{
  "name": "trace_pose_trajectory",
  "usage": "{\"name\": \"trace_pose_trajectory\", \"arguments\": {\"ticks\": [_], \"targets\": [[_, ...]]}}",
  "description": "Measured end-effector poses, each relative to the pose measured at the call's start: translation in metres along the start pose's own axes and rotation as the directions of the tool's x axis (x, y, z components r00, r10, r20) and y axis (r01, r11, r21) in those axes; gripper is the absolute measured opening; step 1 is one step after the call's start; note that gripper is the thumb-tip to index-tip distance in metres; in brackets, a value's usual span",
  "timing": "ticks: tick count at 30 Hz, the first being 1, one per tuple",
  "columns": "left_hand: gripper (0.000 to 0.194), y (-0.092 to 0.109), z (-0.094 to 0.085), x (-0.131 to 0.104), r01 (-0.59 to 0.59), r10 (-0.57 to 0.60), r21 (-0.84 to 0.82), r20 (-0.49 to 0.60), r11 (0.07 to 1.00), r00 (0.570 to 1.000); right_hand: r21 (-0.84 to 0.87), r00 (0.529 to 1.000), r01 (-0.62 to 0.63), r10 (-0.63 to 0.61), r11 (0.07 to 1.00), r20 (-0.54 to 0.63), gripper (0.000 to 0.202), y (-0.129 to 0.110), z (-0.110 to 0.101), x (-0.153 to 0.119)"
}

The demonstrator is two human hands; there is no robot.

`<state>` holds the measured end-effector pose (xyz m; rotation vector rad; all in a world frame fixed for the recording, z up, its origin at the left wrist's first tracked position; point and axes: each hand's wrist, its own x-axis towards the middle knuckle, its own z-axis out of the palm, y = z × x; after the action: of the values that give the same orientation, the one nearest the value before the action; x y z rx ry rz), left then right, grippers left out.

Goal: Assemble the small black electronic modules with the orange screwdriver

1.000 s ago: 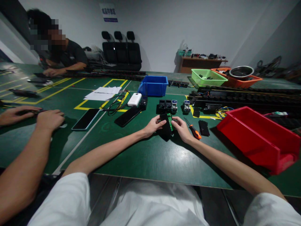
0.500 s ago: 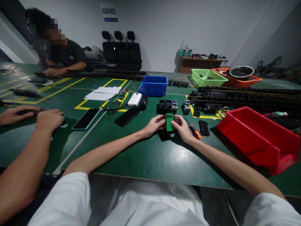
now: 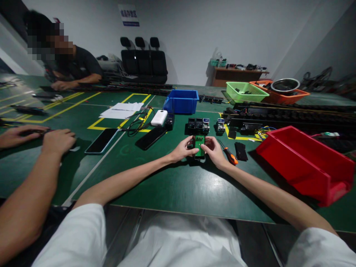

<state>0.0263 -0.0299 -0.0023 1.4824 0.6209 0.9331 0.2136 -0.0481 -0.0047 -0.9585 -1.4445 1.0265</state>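
Observation:
A green circuit board (image 3: 199, 142) with a dark casing around its edges is held between both hands, just above the table (image 3: 167, 185). My left hand (image 3: 184, 149) is closed on its left side, thumb on the board's face. From the right, my right hand (image 3: 213, 150) grips it too, its thumb pressing on the board. Fingers behind the casing are hidden. Small black modules (image 3: 198, 125) stand in a row just beyond, with a separate module (image 3: 220, 127) to their right. A screwdriver (image 3: 230, 155) with an orange and black handle lies beside my right hand.
A red bin (image 3: 300, 167) stands at right, a blue bin (image 3: 183, 102) at centre back. Two phones (image 3: 102, 141), a white power bank (image 3: 159, 117) and cables lie left. Long black assemblies (image 3: 278, 115) extend at right. A co-worker's hands (image 3: 58, 142) work at far left.
The circuit board has tilted slightly and sits a little further left in my hands. My left thumb has moved onto its face. The table items stay where they were.

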Motion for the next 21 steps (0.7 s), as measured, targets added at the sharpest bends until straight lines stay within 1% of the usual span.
{"name": "trace_pose_trajectory", "arguments": {"ticks": [3, 8, 14, 17, 21], "targets": [[0.072, -0.0023, -0.0018, 0.0002, 0.025, -0.025, -0.008, 0.021, 1.000, 0.999, -0.020, 1.000, 0.006, -0.006, 1.000, 0.013, 0.039, -0.0009, 0.0000, -0.0003], [0.068, -0.0033, -0.0021, 0.0005, 0.057, -0.058, -0.034, -0.012, 0.998, 0.998, -0.005, 1.000, -0.001, 0.002, 1.000, 0.028, 0.040, -0.0006, 0.0000, 0.0004], [0.064, -0.0014, -0.0008, 0.0004, 0.070, -0.074, -0.069, -0.047, 0.995, 0.996, 0.045, 0.998, -0.030, 0.028, 0.999, 0.058, 0.038, 0.0002, 0.0003, 0.0009], [0.064, -0.0023, -0.0007, 0.0006, 0.075, -0.081, -0.090, -0.064, 0.993, 0.995, 0.038, 0.997, -0.050, 0.048, 0.998, 0.056, 0.038, -0.0005, 0.0011, 0.0005], [0.067, -0.0042, -0.0005, 0.0012, 0.055, -0.062, -0.083, -0.079, 0.995, 0.995, 0.017, 0.998, -0.044, 0.043, 0.999, 0.039, 0.036, -0.0004, 0.0012, 0.0009]]}}
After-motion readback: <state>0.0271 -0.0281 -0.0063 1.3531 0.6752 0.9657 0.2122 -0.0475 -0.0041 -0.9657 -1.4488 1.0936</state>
